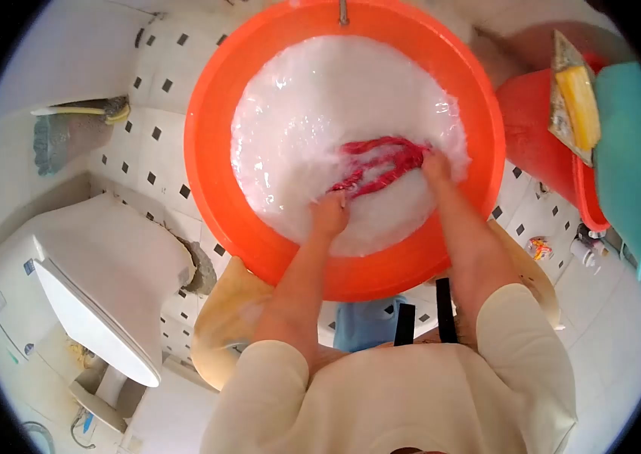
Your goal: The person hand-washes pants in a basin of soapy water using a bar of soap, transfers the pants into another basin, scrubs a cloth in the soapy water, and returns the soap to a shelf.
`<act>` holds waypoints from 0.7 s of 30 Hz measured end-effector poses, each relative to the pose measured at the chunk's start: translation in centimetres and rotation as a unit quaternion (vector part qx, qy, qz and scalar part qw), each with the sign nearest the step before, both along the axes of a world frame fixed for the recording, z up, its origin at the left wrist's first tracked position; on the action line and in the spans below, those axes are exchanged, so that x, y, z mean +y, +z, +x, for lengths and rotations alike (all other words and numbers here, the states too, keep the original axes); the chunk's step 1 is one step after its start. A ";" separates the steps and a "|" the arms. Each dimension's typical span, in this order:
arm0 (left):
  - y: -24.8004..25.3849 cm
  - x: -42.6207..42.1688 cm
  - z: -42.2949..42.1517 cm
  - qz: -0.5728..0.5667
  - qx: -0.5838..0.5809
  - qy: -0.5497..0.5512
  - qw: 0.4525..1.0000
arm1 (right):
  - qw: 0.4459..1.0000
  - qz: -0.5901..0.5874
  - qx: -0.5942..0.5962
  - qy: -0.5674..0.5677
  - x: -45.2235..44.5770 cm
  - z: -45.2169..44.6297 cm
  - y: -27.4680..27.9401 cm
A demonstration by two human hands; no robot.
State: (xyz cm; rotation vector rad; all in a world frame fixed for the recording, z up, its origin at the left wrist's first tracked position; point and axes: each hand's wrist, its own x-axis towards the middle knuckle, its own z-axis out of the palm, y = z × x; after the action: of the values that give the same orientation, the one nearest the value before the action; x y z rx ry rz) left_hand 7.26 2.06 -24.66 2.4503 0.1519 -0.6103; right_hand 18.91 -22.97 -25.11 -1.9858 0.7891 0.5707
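A large orange basin (211, 193) holds whitish, sudsy water (320, 91). A wet red cloth (388, 178) lies stretched at the water's surface between my two hands. Its lower left end is in my left hand (330, 215), whose fingers are closed on it. My right hand (435, 165) grips the bunched right end of the cloth, near the right side of the water. Parts of the cloth are under the suds.
A metal spout (343, 12) reaches over the basin's far rim. On the right stand a red bucket (536, 125) and a teal basin (631, 151), with a yellow bar (578, 106) on a board. A white toilet (116, 265) is on the left.
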 end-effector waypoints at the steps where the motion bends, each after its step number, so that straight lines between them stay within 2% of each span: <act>1: 0.1 -0.6 0.9 -0.033 -0.023 -0.009 0.999 | 0.994 -0.076 -0.004 0.082 0.6 -1.6 -1.4; 2: 0.4 -1.1 1.7 -0.018 -0.005 -0.055 0.998 | 0.974 -0.155 -0.005 0.163 1.6 -3.6 -5.3; 4: 3.3 -2.5 2.3 -0.021 0.045 -0.057 0.997 | 0.974 0.012 0.003 0.228 6.5 -5.7 -3.4; 5: 4.6 -2.8 1.8 -0.021 0.076 -0.057 0.995 | 0.976 0.209 0.032 0.053 8.6 -6.4 -3.4; 6: 4.4 -2.4 1.1 -0.056 0.068 -0.017 0.996 | 0.956 0.282 -0.019 -0.074 9.9 -6.6 -2.8; 7: 4.5 -1.6 -0.1 -0.063 0.078 -0.001 0.995 | 0.913 0.350 -0.070 -0.199 10.7 -6.1 -2.0; 9: 5.3 1.0 -0.9 -0.077 0.085 0.026 0.993 | 0.838 0.531 -0.014 -0.122 7.1 -3.0 1.2; 11: 7.3 2.7 -1.1 -0.024 0.035 -0.012 0.999 | 0.814 0.570 0.024 -0.109 5.0 -0.4 6.8; 13: 7.1 3.8 -1.4 0.009 -0.031 -0.047 0.998 | 0.861 0.476 0.048 -0.173 3.9 0.6 12.2; 14: 7.5 3.8 -0.7 -0.003 -0.006 -0.018 1.000 | 0.871 0.460 0.019 -0.174 2.8 0.8 11.8; 16: 8.0 3.1 -0.6 -0.080 -0.133 0.071 0.985 | 0.886 0.429 -0.033 -0.176 0.3 1.3 8.5; 17: 8.0 3.0 -0.4 -0.115 -0.195 0.115 0.967 | 0.910 0.359 -0.078 -0.191 -0.6 0.8 6.3; 18: 6.9 3.1 -0.5 -0.036 -0.303 0.086 0.948 | 0.928 0.287 -0.119 -0.206 -1.5 0.0 3.7; 19: 7.0 3.0 -1.1 -0.140 -0.200 0.197 0.949 | 0.939 0.214 -0.158 -0.218 -1.5 -0.7 2.3; 20: 7.3 2.7 -1.5 -0.239 -0.096 0.304 0.917 | 0.958 0.190 -0.138 -0.164 0.8 -2.3 5.1; 21: 7.5 2.4 -1.8 -0.331 0.009 0.401 0.854 | 0.973 0.165 -0.120 -0.109 3.4 -4.4 8.8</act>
State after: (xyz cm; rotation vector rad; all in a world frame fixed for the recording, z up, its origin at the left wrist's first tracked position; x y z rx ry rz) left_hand 5.46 4.47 -17.16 1.5057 0.7835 -0.2347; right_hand 14.54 -19.58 -16.31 -1.6015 0.7009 0.3023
